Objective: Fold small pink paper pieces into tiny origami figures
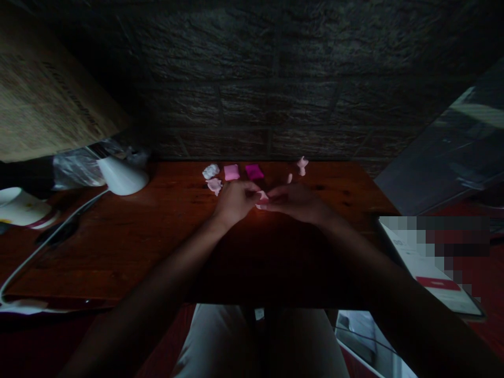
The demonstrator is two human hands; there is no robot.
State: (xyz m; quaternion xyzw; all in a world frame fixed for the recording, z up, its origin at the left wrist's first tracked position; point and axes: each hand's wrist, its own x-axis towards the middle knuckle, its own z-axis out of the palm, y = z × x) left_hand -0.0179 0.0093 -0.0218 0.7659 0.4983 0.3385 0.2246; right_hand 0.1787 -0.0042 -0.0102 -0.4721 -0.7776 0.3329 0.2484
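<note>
Above the middle of the wooden table, my left hand (236,200) and my right hand (298,202) meet, fingertips pinched on a small pale pink piece of modelling clay (262,197). My fingers partly cover it. Just behind my left hand lie a torn-looking pale pink clay piece (214,185), a white crumpled lump (211,170), a pink clay square (231,172) and a magenta clay square (254,171). Beyond my right hand are a short pale pink clay stick (290,178) and a pale pink shaped clay piece (302,165), narrow below and wider on top.
A rough block wall (244,105) rises behind the table (157,226). On the left are a white lamp-like cone (122,176) with a cable, a pale cup (25,207) on its side, clear plastic and a large brown paper bag (51,100). A white box-like object (433,268) sits right.
</note>
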